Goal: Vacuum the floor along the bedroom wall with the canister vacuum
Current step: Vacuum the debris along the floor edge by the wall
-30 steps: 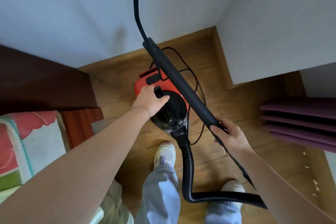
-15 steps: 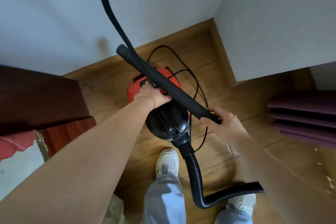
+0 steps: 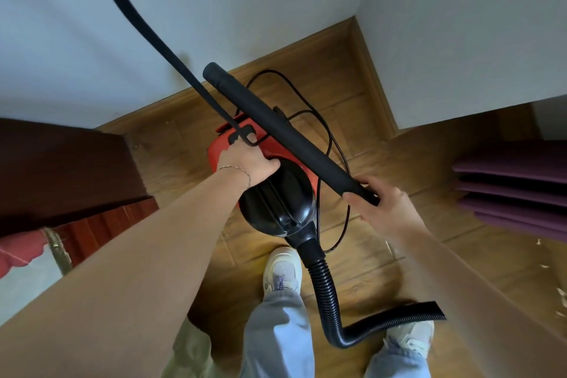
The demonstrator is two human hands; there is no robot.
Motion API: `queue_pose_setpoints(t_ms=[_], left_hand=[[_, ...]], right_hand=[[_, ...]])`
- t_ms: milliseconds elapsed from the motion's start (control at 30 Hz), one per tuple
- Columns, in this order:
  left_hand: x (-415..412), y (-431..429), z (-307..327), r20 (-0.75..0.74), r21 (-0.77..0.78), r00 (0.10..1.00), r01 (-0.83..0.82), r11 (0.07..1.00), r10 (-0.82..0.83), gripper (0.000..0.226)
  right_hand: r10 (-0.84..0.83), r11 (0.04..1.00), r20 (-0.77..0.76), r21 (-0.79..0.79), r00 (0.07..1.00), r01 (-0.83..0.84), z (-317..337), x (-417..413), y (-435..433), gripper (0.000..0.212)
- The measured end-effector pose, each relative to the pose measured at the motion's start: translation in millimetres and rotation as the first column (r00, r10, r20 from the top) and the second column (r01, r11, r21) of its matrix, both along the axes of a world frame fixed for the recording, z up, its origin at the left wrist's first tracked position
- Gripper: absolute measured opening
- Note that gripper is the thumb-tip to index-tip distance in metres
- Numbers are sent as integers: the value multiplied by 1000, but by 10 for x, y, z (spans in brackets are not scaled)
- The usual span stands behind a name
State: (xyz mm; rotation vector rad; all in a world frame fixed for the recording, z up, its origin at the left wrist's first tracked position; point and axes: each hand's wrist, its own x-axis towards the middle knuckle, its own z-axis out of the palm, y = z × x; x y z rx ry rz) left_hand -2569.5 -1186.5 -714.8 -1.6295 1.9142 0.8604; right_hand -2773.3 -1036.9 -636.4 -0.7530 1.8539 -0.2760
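Vacuum (image 3: pixel 270 181): frame centre, on the floor (image 3: pixel 352 120) near the wall (image 3: pixel 214 9) corner.
Left hand (image 3: pixel 250 159): now clamped around the vacuum's top handle, where a second ago it only rested on top.
Right hand (image 3: pixel 382 209): closed around the lower end of the wand (image 3: pixel 285 132).
Wand: swung lower, now crossing over the vacuum.
Hose (image 3: pixel 325 291): loops toward bottom right.
Meaning: likely about to lift and reposition the vacuum; no suction on the floor yet.

No readable text here.
We scan the canister vacuum (image 3: pixel 264 163) and the shoe (image 3: pixel 282 273): no label, brand or number legible to us.
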Motion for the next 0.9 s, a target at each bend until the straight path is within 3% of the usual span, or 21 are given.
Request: queue_pose_setpoints(t_ms=[100, 367, 600, 767, 900], left_hand=[[9, -16, -27, 26, 4, 998, 63, 998, -63, 66], [-36, -9, -144, 40, 15, 999, 12, 1000, -12, 49], [-3, 27, -223, -13, 13, 1000, -15, 1000, 16, 70], [-36, 69, -67, 19, -110, 998, 66, 992, -64, 46], [-79, 258, 283, -7, -204, 1000, 2, 979, -4, 35]], right_hand=[[13, 1000, -3, -3, 1000, -13, -23, -27, -1, 21], [-7, 1000, 15, -23, 1000, 7, -27, -30, -28, 21], [-21, 999, 30, -26, 999, 22, -30, -32, -41, 22], [-31, 1000, 44, -4, 999, 31, 10, 66, 1, 19], [-21, 999, 21, 39, 1000, 20, 65, 81, 103, 26]])
